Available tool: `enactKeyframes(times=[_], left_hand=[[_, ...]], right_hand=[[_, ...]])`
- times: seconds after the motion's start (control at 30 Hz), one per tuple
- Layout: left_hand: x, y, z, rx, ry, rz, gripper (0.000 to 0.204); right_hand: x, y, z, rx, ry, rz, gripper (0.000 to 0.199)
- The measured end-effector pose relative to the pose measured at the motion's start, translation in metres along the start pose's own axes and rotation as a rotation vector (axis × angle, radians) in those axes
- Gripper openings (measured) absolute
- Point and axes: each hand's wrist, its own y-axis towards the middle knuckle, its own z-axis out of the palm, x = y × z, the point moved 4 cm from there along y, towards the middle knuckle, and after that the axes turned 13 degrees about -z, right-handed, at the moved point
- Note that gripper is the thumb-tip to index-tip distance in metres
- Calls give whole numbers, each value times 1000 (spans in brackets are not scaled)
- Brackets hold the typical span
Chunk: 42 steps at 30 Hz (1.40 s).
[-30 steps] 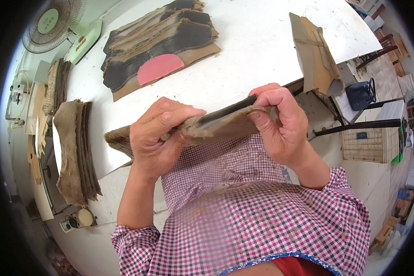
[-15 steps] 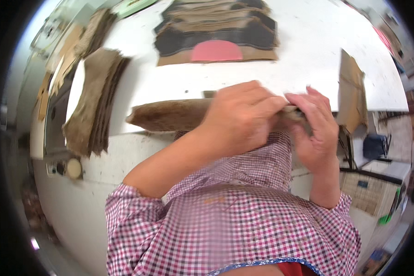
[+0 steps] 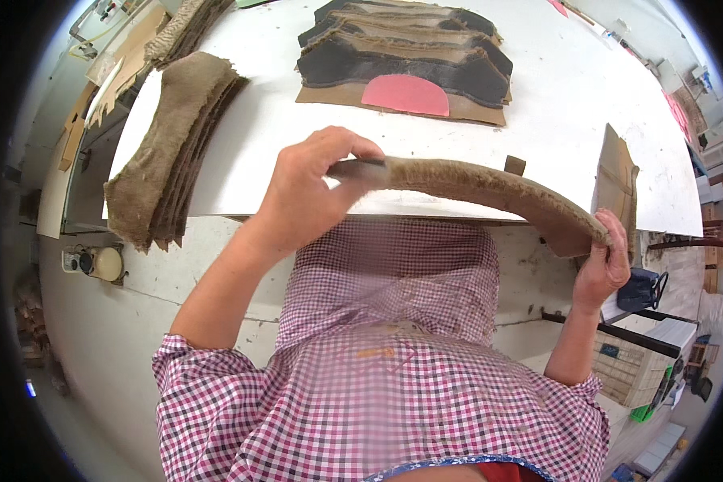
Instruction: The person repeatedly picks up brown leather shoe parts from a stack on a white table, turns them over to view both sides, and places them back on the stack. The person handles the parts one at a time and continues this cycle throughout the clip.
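A brown plush fabric piece [image 3: 484,181] is stretched in a curved strip above the table's near edge, its fuzzy border facing up. My left hand [image 3: 313,181] pinches its left end between thumb and fingers, where a darker bit shows and the picture is slightly blurred. Around the right end, my right hand [image 3: 604,265] is closed, lower than the left. Just beyond that hand stands a folded piece of brown cardboard [image 3: 615,181] at the table edge.
On the white table [image 3: 562,88], a stack of brown plush pieces [image 3: 157,153] overhangs the left edge. Farther back lie overlapping black-and-brown panels [image 3: 410,60] with a pink half-round patch [image 3: 406,95]. A small brown scrap [image 3: 515,165] lies behind the strip. A crate [image 3: 631,365] stands at right below.
My hands have moved apart, the left one leftward and the right one to the right and down. The plush piece, bunched between them before, is now spread out lengthwise.
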Motion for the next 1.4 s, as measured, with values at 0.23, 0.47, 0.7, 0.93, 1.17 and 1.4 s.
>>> enactKeyframes(times=[0.23, 0.47, 0.7, 0.93, 1.17, 1.4], left_hand=[[5, -12, 22, -210, -198, 421, 39], [-4, -19, 19, -242, -120, 519, 40], [-7, -24, 18, -369, -58, 667, 44], [-12, -27, 11, -389, 58, 720, 36], [-10, -29, 21, -548, 62, 526, 39], [-34, -47, 65, -490, 177, 772, 24]], right_hand=[[-15, -17, 4, -6, 60, 105, 25], [-13, -19, 5, 74, 15, 93, 33], [2, -6, 17, 151, -63, 57, 35], [10, 5, 26, 196, -203, -8, 40], [75, 24, 44, 192, 187, 143, 23], [88, 29, 100, 120, 1080, 904, 28]])
